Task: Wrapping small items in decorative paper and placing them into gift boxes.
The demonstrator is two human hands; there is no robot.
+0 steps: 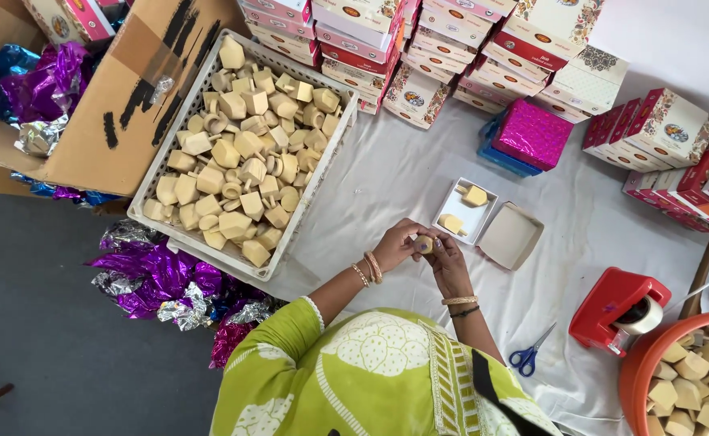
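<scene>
Both hands on 1 small cream piece

A small round cream-coloured piece (424, 243) sits between the 2 hands, just in front of the person's green patterned top and over the white cloth (387, 173) that covers the floor. The left hand (395, 245) and the right hand (449, 262) meet on it, the fingers of both closed around it.

Just beyond the hands lies an open white cardboard box (466, 211) holding 2 cream blocks; its loose beige lid (510, 236) lies upturned beside it, touching it.

To the left stands a white plastic lattice crate (241, 157), filled with cream-coloured blocks and rounds. An orange plastic tub (641, 359) at the right edge holds more of them.

A red tape dispenser (617, 308) and blue-handled scissors (530, 352) lie on the cloth near the right hand. Stacks of red-and-white patterned cartons (451, 44) line the far side, with crumpled purple foil (164, 278) by the crate.
</scene>
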